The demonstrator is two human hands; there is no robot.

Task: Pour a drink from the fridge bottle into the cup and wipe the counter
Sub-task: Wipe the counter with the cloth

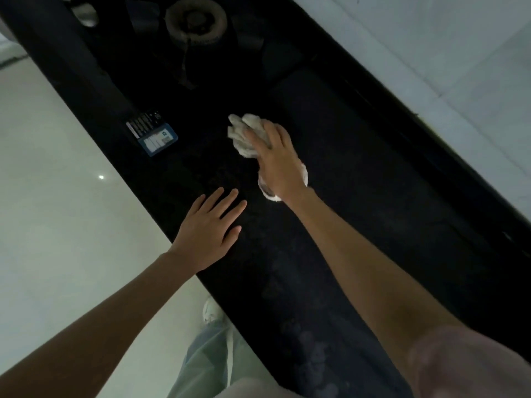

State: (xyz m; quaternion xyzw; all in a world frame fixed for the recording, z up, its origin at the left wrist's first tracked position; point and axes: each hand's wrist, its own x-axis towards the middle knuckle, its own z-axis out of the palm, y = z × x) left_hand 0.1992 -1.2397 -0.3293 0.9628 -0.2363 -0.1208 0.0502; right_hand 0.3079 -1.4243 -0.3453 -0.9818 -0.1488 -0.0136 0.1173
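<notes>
My right hand (277, 159) presses a crumpled white cloth (244, 133) onto the black counter (359, 196), fingers closed over it. Under the wrist a white round rim shows, probably the cup (270, 193), mostly hidden by the hand. My left hand (208, 228) lies flat on the counter near its front edge, fingers spread, holding nothing. No bottle is in view.
A gas burner (195, 20) sits on the dark hob at the far end of the counter. A blue-and-white label (152, 133) lies by the front edge. White wall tiles run along the right, pale floor on the left, with my leg and shoe (211, 311) below.
</notes>
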